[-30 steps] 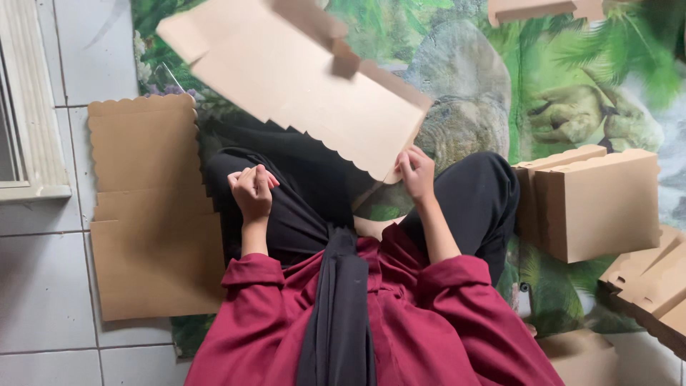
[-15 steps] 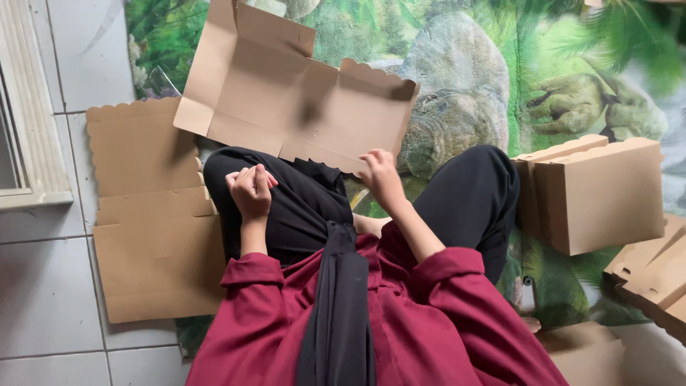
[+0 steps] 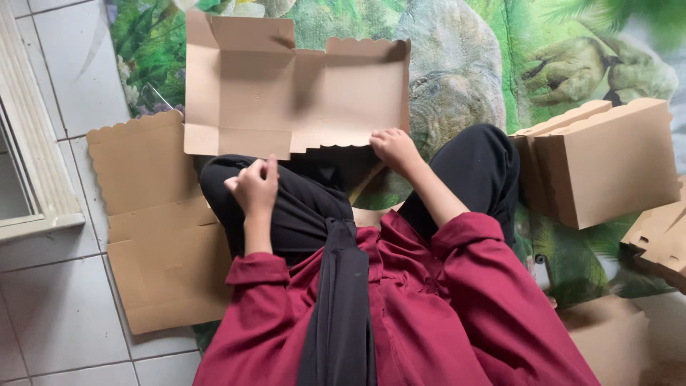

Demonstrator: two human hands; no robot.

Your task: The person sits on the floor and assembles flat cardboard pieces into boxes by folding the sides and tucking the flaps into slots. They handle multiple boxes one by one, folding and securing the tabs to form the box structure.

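Note:
A flat, unfolded brown cardboard box blank with scalloped edges lies open in front of my crossed legs, on a green mat printed with animals. My right hand grips its near right edge. Loosely closed, my left hand rests on my left knee just below the blank's near edge; whether it touches the blank is unclear. I wear black trousers and a dark red top.
Another flat cardboard blank lies on the white tile floor at my left. Folded brown boxes stand at my right, with more cardboard at the right edge. A white frame runs along the far left.
The cardboard blank has come down from a raised, tilted position and now lies flat and open before me. My right hand moved with it to its near edge. The left hand stayed on the knee.

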